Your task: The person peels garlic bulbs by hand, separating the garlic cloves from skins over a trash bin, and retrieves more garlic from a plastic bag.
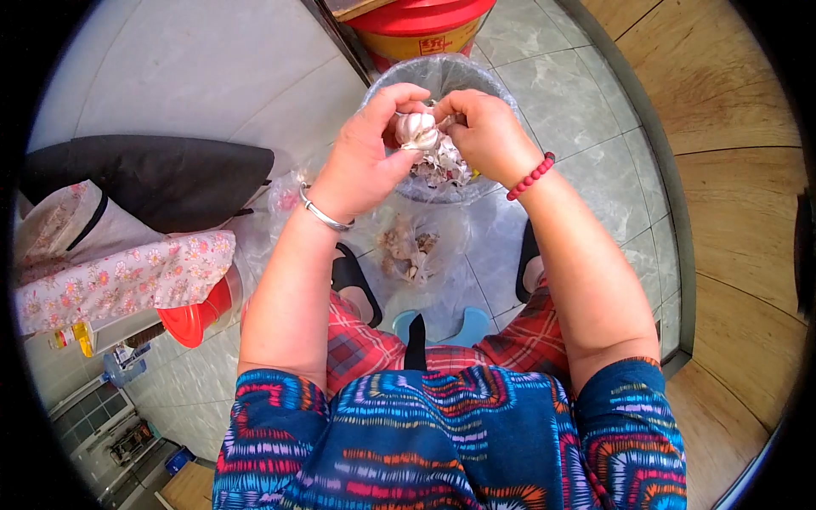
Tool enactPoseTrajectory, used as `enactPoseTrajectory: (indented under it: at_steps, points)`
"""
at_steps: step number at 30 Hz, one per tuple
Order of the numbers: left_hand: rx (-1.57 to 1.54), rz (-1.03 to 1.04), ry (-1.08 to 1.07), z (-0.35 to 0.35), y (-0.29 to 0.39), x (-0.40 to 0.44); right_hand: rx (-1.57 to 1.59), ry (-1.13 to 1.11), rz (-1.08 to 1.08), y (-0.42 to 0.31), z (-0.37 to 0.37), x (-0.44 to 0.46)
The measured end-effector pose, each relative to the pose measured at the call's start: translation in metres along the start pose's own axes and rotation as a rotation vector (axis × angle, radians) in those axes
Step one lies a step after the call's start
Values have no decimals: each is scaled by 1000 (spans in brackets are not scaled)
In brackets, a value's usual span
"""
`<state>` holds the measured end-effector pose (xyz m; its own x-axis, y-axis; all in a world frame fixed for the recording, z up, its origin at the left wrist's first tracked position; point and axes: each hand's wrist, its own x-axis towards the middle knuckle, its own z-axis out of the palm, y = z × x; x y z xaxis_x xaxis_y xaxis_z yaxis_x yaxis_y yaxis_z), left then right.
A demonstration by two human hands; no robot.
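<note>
head view, looking down: the left hand [364,153] grips a garlic bulb [416,132], with the fingers curled round its far side and the thumb below it. the bulb is whitish with faint purple streaks and sits up above the bin [425,195], nearer the bin's left side. the right hand [493,138] is just beside the bulb, thumb and fingers bent in towards it; i cannot tell whether anything is pinched between those fingertips.

inside the bin, which has a clear plastic liner, lies a heap of papery garlic skins [444,163], white and purplish. on the grey tiled floor [586,102] between the person's feet and the bin, a clear plastic bag [412,246] holds pale and brownish pieces, too blurred to name surely. a red-lidded tub [425,24] stands just beyond the bin.

a silver bangle [327,212] circles the left wrist and a red bead bracelet [530,177] the right. both feet wear black slippers [350,276], and below the patterned shirt [425,425] are red plaid trousers [365,344]. a light blue curved object [476,325] shows between the legs. off to the left are a black cover [161,178], a floral cloth [161,268] and a red basin [200,319]; wooden panels [735,204] line the right.
</note>
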<state>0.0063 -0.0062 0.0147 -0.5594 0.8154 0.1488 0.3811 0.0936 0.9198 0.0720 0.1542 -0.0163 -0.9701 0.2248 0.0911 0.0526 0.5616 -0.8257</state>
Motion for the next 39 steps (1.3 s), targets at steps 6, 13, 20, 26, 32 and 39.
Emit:
enactPoseTrajectory:
  at_steps: [6, 13, 20, 26, 32, 39]
  points:
    - [-82, -21, 72, -1, -3, 0, 569, -29, 212, -10, -9, 4]
    - [329, 37, -8, 2, 3, -2, 307, -121, 173, -19, -16, 2]
    - [-434, -95, 81, 1, -6, 2, 727, -115, 266, -14, -14, 1]
    - [-501, -125, 135, 1, -5, 4, 774, -108, 248, -27, -16, 2]
    - [-501, -211, 137, 7, -7, 3, 681, -81, 257, -28, -16, -1]
    - [-785, -269, 150, 9, -6, 2, 892, -86, 305, -16, -11, 1]
